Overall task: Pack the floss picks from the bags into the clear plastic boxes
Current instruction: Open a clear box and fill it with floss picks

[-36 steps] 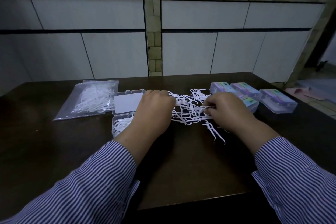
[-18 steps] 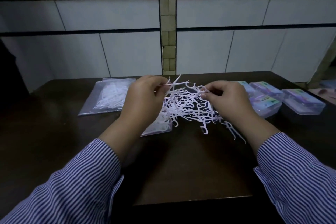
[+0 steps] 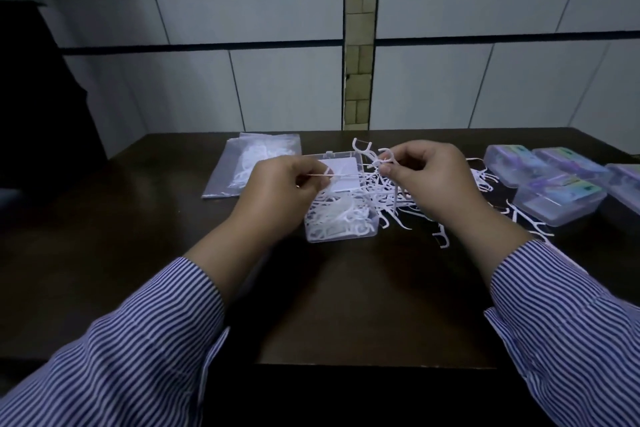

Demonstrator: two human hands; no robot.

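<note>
Sitting on the dark wooden table (image 3: 363, 305) and being filled: the open clear plastic box (image 3: 341, 220) of white floss picks, just below the left hand (image 3: 282, 189), fingers curled and pinching one thin pick by its handle, and beside the right hand (image 3: 434, 177), pinching a small upright bunch of white floss picks (image 3: 375, 163). Aligning heads one way, then laying them flat, seems wisest. Crowding nearby: closed labelled boxes (image 3: 559, 199), the clear bag (image 3: 258, 166), the loose tangled pile (image 3: 408, 206), likely snagging.
</note>
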